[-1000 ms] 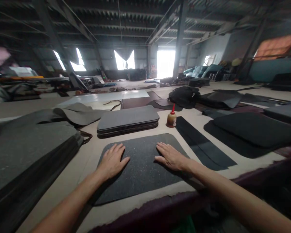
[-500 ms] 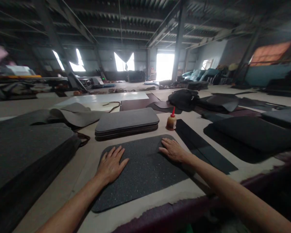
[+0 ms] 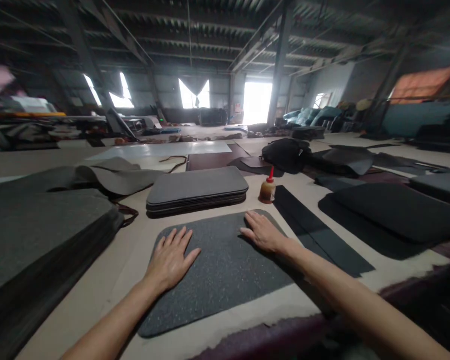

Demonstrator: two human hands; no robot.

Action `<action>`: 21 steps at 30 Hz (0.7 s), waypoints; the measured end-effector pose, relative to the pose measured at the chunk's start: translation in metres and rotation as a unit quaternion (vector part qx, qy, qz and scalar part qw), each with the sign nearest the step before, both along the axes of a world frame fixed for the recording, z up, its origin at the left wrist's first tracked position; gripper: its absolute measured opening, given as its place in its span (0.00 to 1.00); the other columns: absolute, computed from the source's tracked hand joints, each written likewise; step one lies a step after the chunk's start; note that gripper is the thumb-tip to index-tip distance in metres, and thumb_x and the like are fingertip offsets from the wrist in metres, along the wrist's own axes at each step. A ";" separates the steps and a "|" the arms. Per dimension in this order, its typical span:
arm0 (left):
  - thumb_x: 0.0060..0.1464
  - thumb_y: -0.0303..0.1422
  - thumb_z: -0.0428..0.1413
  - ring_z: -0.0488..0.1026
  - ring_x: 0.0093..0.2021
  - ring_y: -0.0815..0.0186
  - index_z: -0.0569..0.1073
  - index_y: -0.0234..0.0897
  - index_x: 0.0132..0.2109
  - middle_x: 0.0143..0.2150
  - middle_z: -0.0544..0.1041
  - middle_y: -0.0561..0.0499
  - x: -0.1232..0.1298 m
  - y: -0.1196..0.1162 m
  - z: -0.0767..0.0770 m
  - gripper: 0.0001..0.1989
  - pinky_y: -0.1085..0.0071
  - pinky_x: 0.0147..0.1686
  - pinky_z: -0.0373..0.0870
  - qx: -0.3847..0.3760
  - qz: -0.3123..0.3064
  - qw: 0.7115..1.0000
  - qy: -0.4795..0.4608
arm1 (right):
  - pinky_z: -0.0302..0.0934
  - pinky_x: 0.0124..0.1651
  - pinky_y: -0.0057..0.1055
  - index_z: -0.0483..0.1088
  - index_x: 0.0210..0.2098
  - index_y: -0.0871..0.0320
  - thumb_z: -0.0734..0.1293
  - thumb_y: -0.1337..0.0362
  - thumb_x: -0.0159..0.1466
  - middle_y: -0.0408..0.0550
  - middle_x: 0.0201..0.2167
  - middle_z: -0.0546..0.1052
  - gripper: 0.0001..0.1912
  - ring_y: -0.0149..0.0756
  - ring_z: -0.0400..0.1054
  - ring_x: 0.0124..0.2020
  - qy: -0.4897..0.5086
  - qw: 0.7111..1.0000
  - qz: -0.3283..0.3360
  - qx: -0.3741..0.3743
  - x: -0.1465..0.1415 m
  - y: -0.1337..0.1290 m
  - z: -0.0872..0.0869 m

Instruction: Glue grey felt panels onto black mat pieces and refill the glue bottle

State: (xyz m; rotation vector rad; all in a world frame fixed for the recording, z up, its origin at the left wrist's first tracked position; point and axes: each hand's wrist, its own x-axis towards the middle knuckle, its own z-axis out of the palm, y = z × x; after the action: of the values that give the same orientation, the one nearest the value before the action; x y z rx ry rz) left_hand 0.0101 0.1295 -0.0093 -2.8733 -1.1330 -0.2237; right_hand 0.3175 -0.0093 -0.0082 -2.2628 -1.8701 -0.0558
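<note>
A dark grey speckled mat (image 3: 217, 270) with rounded corners lies flat on the pale tabletop (image 3: 108, 285). My left hand (image 3: 171, 260) rests on its left part, palm down, with the fingers spread. On the mat's upper right part lies my right hand (image 3: 263, 232), also palm down, thumb apart from the fingers. Just behind the mat is a stack of similar grey mats (image 3: 198, 187). A bottle with a red nozzle (image 3: 267, 190) stands right of that stack, brown liquid inside. Neither hand holds anything.
Dark strips (image 3: 318, 230) lie right of the mat, with black padded pieces (image 3: 393, 212) beyond them. Large grey sheets (image 3: 40, 225) cover the left side. A black bundle (image 3: 286, 154) sits farther back. The table's ragged front edge (image 3: 270, 332) is near me.
My right hand has slid slightly left on the mat. My left hand stays in nearly the same place. The view has shifted a little.
</note>
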 end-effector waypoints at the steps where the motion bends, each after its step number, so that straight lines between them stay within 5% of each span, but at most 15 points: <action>1: 0.67 0.53 0.41 0.51 0.74 0.46 0.59 0.37 0.72 0.74 0.56 0.45 0.000 0.001 -0.001 0.35 0.43 0.70 0.51 0.003 0.000 1.000 -0.002 | 0.46 0.72 0.46 0.57 0.70 0.63 0.51 0.39 0.73 0.61 0.73 0.56 0.40 0.51 0.49 0.73 0.002 1.000 0.018 -0.004 -0.005 -0.003 -0.002; 4: 0.67 0.52 0.43 0.52 0.74 0.46 0.60 0.39 0.71 0.74 0.57 0.46 0.000 0.003 -0.003 0.34 0.43 0.70 0.53 0.009 -0.006 1.000 -0.003 | 0.48 0.71 0.46 0.58 0.69 0.64 0.51 0.38 0.72 0.62 0.72 0.58 0.40 0.52 0.52 0.72 0.005 1.000 0.029 -0.007 -0.004 -0.001 -0.002; 10: 0.67 0.52 0.43 0.52 0.74 0.46 0.62 0.39 0.71 0.74 0.57 0.45 0.000 0.000 0.001 0.33 0.43 0.70 0.52 0.001 -0.002 1.000 0.003 | 0.54 0.66 0.46 0.65 0.61 0.69 0.53 0.47 0.75 0.69 0.63 0.68 0.31 0.54 0.61 0.66 0.002 0.998 -0.057 0.010 0.040 0.013 0.008; 18: 0.67 0.51 0.44 0.52 0.74 0.46 0.62 0.39 0.70 0.74 0.57 0.46 0.000 -0.002 0.002 0.33 0.43 0.69 0.52 0.003 -0.002 1.000 0.005 | 0.54 0.68 0.46 0.67 0.61 0.62 0.52 0.44 0.74 0.63 0.67 0.65 0.32 0.52 0.59 0.68 -0.006 1.000 0.003 0.021 0.017 -0.042 -0.001; 21: 0.66 0.51 0.45 0.53 0.73 0.45 0.64 0.40 0.70 0.74 0.58 0.46 0.000 0.000 0.001 0.32 0.42 0.69 0.53 0.008 -0.010 1.000 -0.003 | 0.53 0.68 0.47 0.66 0.63 0.62 0.50 0.43 0.74 0.63 0.67 0.65 0.34 0.53 0.59 0.68 -0.016 1.000 0.001 0.006 0.016 -0.043 -0.001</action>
State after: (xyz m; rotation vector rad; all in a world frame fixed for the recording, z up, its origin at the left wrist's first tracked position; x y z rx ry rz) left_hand 0.0103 0.1292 -0.0084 -2.8727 -1.0990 -0.2423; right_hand 0.3333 -0.0524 -0.0093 -2.2654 -1.8829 -0.1025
